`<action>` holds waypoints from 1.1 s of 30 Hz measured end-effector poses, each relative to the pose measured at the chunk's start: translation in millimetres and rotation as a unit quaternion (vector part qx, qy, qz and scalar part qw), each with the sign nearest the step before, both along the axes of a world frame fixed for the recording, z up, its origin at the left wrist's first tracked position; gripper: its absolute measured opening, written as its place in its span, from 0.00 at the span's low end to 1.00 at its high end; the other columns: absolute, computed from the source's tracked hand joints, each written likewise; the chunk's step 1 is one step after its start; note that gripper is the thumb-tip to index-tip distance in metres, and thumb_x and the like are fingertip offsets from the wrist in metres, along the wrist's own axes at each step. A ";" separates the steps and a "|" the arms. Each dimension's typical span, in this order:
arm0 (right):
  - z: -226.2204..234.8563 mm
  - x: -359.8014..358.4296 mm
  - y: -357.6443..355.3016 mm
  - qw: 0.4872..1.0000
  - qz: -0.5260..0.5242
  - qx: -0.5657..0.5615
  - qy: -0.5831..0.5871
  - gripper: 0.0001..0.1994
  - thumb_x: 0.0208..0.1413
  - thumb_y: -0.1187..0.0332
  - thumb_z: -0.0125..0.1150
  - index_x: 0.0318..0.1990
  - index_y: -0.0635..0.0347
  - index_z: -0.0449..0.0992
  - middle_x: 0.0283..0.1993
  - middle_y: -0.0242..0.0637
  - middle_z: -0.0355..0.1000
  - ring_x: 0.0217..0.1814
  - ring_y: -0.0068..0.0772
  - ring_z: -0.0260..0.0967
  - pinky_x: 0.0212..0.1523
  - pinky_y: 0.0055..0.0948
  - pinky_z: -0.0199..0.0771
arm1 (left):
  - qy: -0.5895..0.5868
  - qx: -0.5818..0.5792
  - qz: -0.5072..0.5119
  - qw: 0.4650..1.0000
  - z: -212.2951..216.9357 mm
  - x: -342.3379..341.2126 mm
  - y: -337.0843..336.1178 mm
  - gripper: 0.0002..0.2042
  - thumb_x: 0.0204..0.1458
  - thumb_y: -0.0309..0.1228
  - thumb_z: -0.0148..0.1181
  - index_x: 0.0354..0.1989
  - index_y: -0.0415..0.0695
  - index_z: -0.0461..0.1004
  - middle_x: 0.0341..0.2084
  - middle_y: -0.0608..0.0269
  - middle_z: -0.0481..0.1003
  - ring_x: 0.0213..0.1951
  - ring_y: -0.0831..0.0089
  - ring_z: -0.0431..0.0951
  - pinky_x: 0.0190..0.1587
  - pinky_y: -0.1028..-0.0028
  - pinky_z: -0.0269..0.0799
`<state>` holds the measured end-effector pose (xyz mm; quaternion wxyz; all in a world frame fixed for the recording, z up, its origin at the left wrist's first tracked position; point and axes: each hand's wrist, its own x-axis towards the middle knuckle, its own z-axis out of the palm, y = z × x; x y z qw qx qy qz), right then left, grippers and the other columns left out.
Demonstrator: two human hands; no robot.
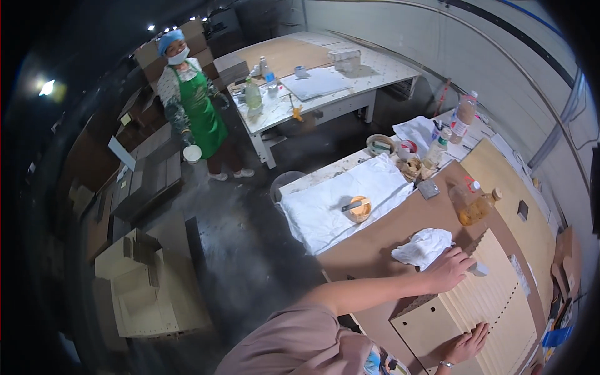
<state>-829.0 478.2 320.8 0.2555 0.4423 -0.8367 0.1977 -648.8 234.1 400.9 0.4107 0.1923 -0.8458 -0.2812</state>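
My left hand (451, 270) is closed around a putty knife (479, 269), whose grey blade shows past the fingers near the far end of a stack of pale wooden boards (494, 297). Its handle is mostly hidden in the hand. My right hand (466, 344) lies flat on the boards with fingers stretched out, and a bracelet or watch circles the wrist. A line of small dark holes runs across the boards, and their far ends look notched. Beside my left hand sits a crumpled white cloth (425, 247). A tub of orange paste (359, 211) with another spreader in it stands farther off.
Bottles, including one of amber liquid (480, 210), and a tape roll (407, 147) stand along the bench. White sheeting (325, 209) covers its far left. A person in a green apron (203, 112) holds a white cup (192, 153) near another table (387, 78). Boards (156, 287) are stacked at left.
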 end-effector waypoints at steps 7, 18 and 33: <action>12.7 8.7 -4.8 0.999 -0.016 0.033 0.029 0.23 0.62 0.66 0.36 0.62 0.59 0.68 0.67 0.41 0.63 0.67 0.46 0.60 0.66 0.42 0.58 | 0.036 0.036 0.026 0.998 -35.6 89.5 25.4 0.13 0.48 0.27 0.62 0.43 0.40 0.74 0.34 0.57 0.75 0.40 0.59 0.74 0.44 0.63 0.73; 38.6 37.5 -13.2 1.000 -0.008 0.001 0.011 0.21 0.66 0.60 0.39 0.56 0.61 0.74 0.59 0.47 0.71 0.64 0.51 0.65 0.62 0.44 0.63 | 0.009 0.147 0.073 0.986 -59.6 151.1 49.5 0.07 0.52 0.28 0.58 0.38 0.43 0.76 0.29 0.58 0.77 0.36 0.57 0.77 0.38 0.61 0.73; -4.4 -11.8 4.9 0.999 0.013 0.034 0.036 0.24 0.66 0.60 0.32 0.62 0.61 0.68 0.66 0.43 0.64 0.67 0.49 0.60 0.65 0.44 0.59 | 0.011 0.153 0.051 0.987 -74.9 137.8 53.6 0.06 0.52 0.28 0.60 0.37 0.42 0.78 0.26 0.56 0.76 0.33 0.58 0.76 0.37 0.61 0.73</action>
